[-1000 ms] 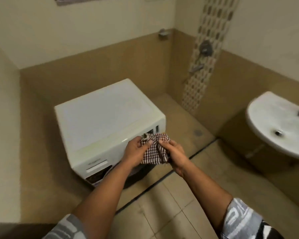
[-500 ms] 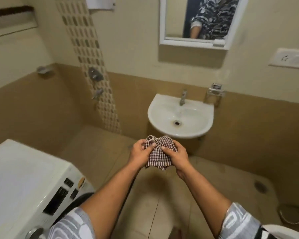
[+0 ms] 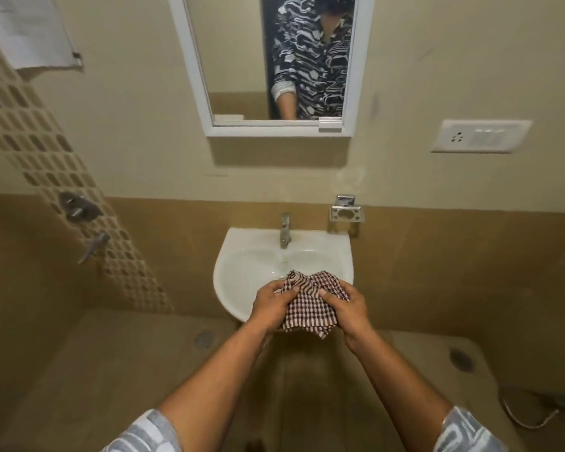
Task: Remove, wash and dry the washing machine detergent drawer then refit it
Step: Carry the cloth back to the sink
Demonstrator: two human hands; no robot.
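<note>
Both my hands hold a bunched brown-and-white checked cloth (image 3: 309,308) over the front rim of the white wall basin (image 3: 242,265). My left hand (image 3: 273,305) grips its left side with the thumb on top. My right hand (image 3: 346,309) grips its right side. Whatever the cloth may wrap is hidden. The detergent drawer and the washing machine are out of view.
A chrome tap (image 3: 285,230) stands at the back of the basin, with a metal soap holder (image 3: 346,213) to its right. Above hang a white-framed mirror (image 3: 271,128) and a switch plate (image 3: 480,136). Shower valves (image 3: 79,208) sit on the left wall. Floor drains (image 3: 204,339) lie below.
My view has swung right from the washing machine to face the basin squarely. Both hands kept their hold on the cloth and now hang over the basin's front rim.
</note>
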